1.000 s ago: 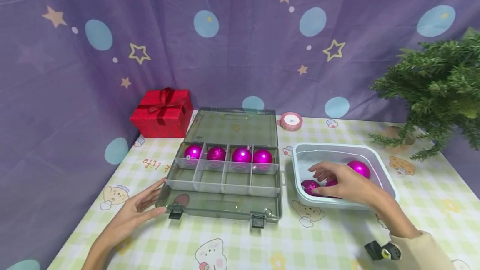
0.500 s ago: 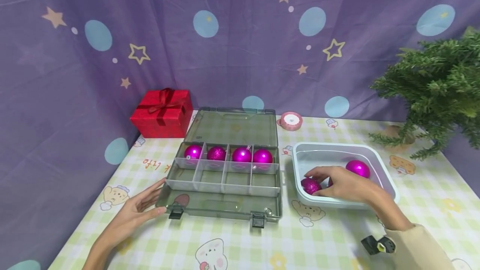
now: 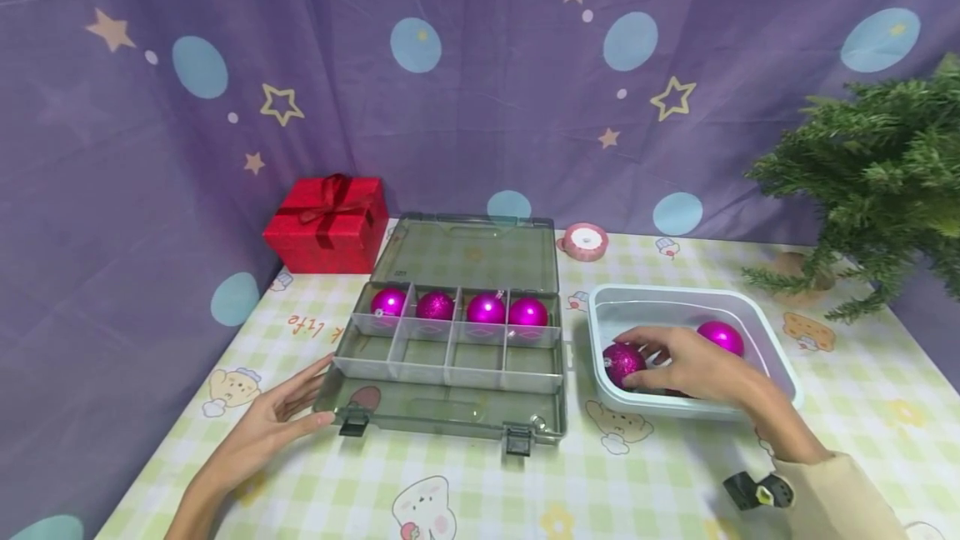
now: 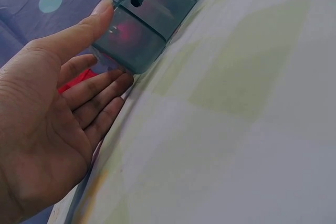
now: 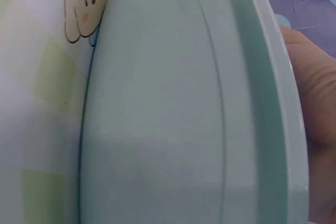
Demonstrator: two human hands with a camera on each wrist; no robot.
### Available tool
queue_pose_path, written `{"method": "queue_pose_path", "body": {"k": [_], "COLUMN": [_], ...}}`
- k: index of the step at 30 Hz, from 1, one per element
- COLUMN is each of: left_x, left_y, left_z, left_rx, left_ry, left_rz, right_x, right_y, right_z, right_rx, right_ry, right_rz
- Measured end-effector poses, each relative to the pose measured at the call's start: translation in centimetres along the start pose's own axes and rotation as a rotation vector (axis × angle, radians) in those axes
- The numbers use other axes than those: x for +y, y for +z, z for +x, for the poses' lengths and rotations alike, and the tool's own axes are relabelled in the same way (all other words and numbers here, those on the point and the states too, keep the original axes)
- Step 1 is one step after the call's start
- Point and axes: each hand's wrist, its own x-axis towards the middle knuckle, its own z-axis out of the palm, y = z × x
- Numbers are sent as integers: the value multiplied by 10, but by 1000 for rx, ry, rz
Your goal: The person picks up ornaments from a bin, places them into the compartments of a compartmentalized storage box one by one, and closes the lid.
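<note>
My right hand (image 3: 693, 365) reaches into the pale blue plastic tub (image 3: 697, 292) and grips a glittery magenta Christmas bauble (image 3: 624, 363) between thumb and fingers. Behind the hand lies a shiny magenta bauble (image 3: 722, 338); another below the palm is mostly covered. My left hand (image 3: 277, 419) touches the left side of a smoky clear divided storage box (image 3: 442, 411), its fingers extended. The box's lid (image 3: 480, 252) is raised at the back. One bauble sits in each back compartment, including a shiny one (image 3: 486, 307). In the right wrist view the tub's wall hides most of the right hand (image 5: 317, 103).
A red gift box (image 3: 326, 227) stands at the back left. Behind the storage box is a roll of pink ribbon (image 3: 585, 242). An artificial Christmas tree (image 3: 885, 182) leans in from the right. Checked cloth (image 3: 600, 498) covers the table.
The right hand has closed its fingers round the glittery bauble, which has turned and shifted slightly in the tub. The left hand stays at the storage box.
</note>
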Motion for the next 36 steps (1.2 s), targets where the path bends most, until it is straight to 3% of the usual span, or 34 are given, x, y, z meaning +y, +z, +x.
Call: {"method": "queue_pose_path", "body": {"k": [9,21,36], "left_x": [1,0,-1], "left_y": [0,0,0], "left_z": [-1,0,0], "left_rx": [-3,-5,-5], "left_ry": [-12,6,7], "left_rz": [-5,-10,-21], "right_x": [-12,-22,-36], "right_y": [-12,-21,-15], "right_z": [-1,1,16], "right_rx": [107,155,134], "right_ry": [-32,2,-49], "right_rz": [-25,44,134]}}
